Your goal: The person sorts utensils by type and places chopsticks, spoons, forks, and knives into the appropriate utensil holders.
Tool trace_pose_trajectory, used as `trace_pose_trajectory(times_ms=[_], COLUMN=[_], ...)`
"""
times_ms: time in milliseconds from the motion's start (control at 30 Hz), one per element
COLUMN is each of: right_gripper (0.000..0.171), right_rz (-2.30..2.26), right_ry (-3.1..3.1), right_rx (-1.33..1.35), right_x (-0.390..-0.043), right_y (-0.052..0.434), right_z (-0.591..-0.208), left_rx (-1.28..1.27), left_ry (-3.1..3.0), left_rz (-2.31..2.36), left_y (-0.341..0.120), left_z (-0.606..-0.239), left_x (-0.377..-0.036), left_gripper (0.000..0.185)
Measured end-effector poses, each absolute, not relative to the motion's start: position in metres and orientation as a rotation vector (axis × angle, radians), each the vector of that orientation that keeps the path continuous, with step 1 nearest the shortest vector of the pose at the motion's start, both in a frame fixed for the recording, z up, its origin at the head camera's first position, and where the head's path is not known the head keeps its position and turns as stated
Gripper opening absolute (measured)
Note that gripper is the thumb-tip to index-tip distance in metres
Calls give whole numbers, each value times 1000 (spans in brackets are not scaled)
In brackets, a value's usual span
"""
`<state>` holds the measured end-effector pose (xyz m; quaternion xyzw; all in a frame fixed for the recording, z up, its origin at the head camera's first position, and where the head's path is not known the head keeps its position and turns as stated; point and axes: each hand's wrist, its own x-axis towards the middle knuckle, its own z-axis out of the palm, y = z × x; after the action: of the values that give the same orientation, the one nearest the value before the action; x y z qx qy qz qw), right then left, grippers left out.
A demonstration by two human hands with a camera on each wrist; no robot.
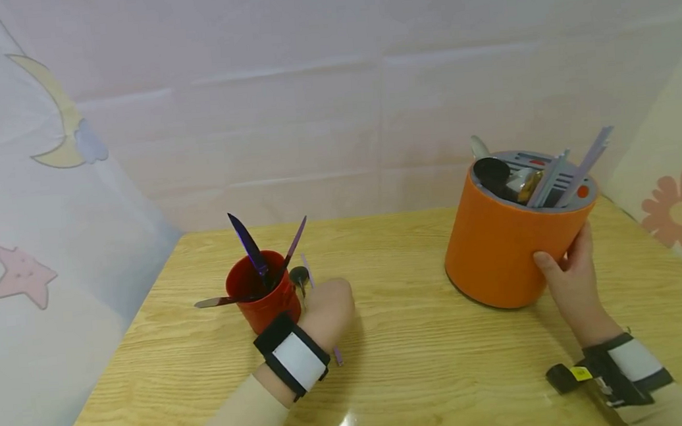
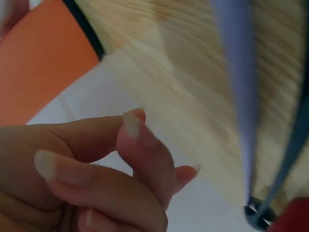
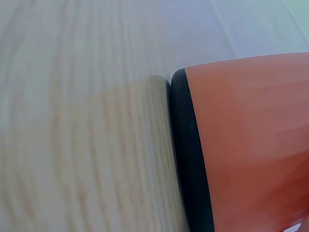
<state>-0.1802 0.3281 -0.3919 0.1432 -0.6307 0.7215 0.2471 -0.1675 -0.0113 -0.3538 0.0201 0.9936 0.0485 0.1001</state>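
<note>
On the wooden table, gripping the side of the tilted orange utensil holder with the right hand, thumb and fingers wrapping its wall. Leaning out of its grey slotted top: lilac cutlery and a dark ladle. Well apart to the left, resting the left hand just beside the red cup, fingers curling loosely, apparently holding nothing. Sticking out of that cup: a purple knife and other utensils.
</note>
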Motion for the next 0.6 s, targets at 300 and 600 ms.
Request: trace_pose_trajectory(times_ms=[300,600], right_gripper=[87,85], right_rz=[1964,1964], right_ry=[-1729,-1757], right_rx=[391,370], right_x=[-179,-178], right_y=[329,328], right_z=[-391,-389], left_rx=[-109,-167], left_ry=[2893,2904], left_rz=[213,169], left_y=[-26,-29], left_z=[-370,-376], left_x=[-175,-177], left_gripper=[14,14])
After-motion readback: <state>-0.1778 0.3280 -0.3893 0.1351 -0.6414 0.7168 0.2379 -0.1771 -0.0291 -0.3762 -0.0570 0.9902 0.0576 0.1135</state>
